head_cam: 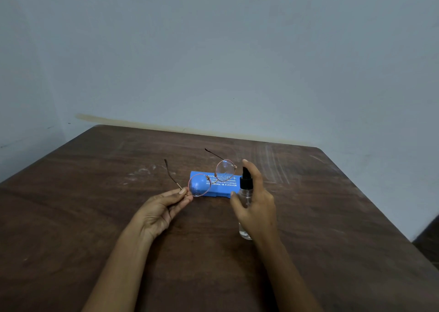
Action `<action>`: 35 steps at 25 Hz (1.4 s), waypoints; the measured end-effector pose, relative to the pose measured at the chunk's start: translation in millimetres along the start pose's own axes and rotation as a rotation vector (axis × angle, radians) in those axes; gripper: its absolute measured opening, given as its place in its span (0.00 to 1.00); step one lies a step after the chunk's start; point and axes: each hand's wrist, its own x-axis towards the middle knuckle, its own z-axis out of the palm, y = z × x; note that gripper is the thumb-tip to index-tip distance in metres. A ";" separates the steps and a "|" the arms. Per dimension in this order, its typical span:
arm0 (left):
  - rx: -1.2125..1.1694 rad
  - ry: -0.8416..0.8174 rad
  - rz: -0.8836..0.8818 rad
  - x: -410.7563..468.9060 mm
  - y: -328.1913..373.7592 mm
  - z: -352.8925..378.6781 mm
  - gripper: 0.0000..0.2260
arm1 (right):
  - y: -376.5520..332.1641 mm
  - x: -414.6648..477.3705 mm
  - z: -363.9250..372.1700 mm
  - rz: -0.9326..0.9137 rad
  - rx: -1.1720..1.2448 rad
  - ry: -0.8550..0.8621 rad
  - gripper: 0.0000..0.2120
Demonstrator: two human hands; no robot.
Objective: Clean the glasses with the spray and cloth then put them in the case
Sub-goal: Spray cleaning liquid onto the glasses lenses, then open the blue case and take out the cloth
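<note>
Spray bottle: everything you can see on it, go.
The spray bottle is small, clear and plastic-looking, with a black pump head. It stands roughly upright, gripped by the right hand, whose index finger arches over the pump top. It sits right of the glasses; whether its base touches the table is unclear.

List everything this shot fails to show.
Head view:
- Cloth: nowhere in sight, so where it lies cannot be told.
- Case inside: the lid is closed and hides the contents.
- Case print: partly behind the lenses of the glasses, and too small to read.
- Spray bottle body: mostly covered by the right hand; the liquid level is unclear.
</note>
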 end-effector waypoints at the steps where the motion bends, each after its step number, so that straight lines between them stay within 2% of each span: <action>1: 0.001 0.000 -0.002 -0.1 0.0 0.3 0.21 | 0.6 0.1 -0.4 -0.007 0.012 0.001 0.35; 5: 0.009 0.002 -0.008 -1.1 -0.3 0.5 0.21 | 6.0 1.4 -4.4 0.000 0.081 -0.009 0.32; 9: 0.034 0.003 -0.014 -2.4 -0.7 1.4 0.10 | 14.8 4.8 -12.8 0.022 0.173 -0.013 0.38; 11: 0.059 -0.007 -0.013 -2.1 -1.5 1.3 0.09 | 18.0 7.8 -18.6 0.022 0.185 -0.003 0.39; 16: 0.120 -0.030 0.006 -1.8 -4.3 0.9 0.09 | 33.6 13.0 -32.8 0.032 0.159 0.067 0.40; 25: 0.205 -0.061 0.039 -0.6 -9.7 2.1 0.09 | 60.2 17.8 -43.8 0.225 0.153 0.186 0.39; 30: 0.208 -0.069 0.035 -1.0 -11.2 1.5 0.16 | 64.0 17.2 -46.8 0.219 0.114 0.184 0.37; 33: 0.219 -0.074 0.041 -1.5 -11.9 2.3 0.10 | 61.7 15.9 -47.2 0.246 0.094 0.175 0.38; 35: 0.230 -0.079 0.047 -1.2 -12.2 2.4 0.08 | 52.8 14.6 -48.1 0.272 -0.006 0.297 0.36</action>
